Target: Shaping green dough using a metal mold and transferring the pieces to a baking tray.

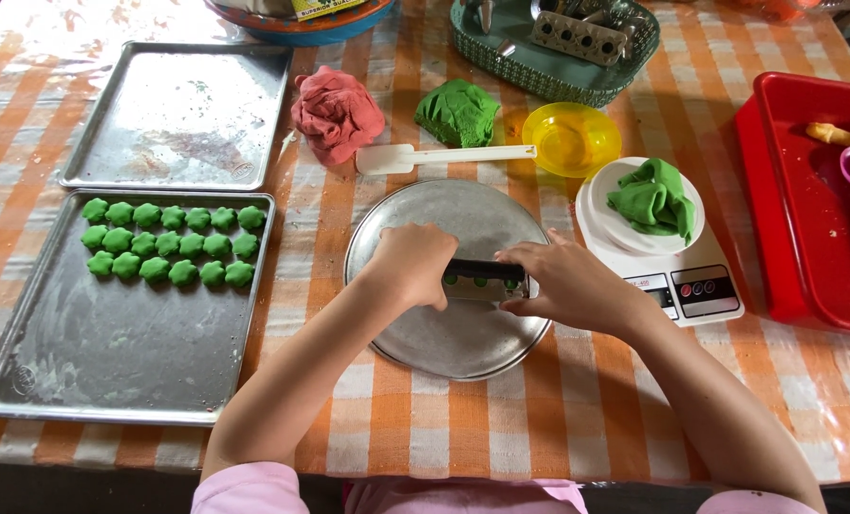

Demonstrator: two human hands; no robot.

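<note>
Both my hands grip a metal cutter with a black handle (483,271) over a round metal plate (444,214) in the middle of the table. My left hand (411,264) holds its left end, my right hand (563,283) its right end. Small green dough pieces (480,282) show under the handle. To the left, a baking tray (111,352) carries three rows of green shaped dough pieces (170,244).
An empty baking tray (182,114) lies at the back left. Pink dough (336,114), green dough (457,111), a white spatula (434,155) and a yellow bowl (571,139) sit behind the plate. A kitchen scale (672,276) holds green dough; a red tray (806,209) stands right.
</note>
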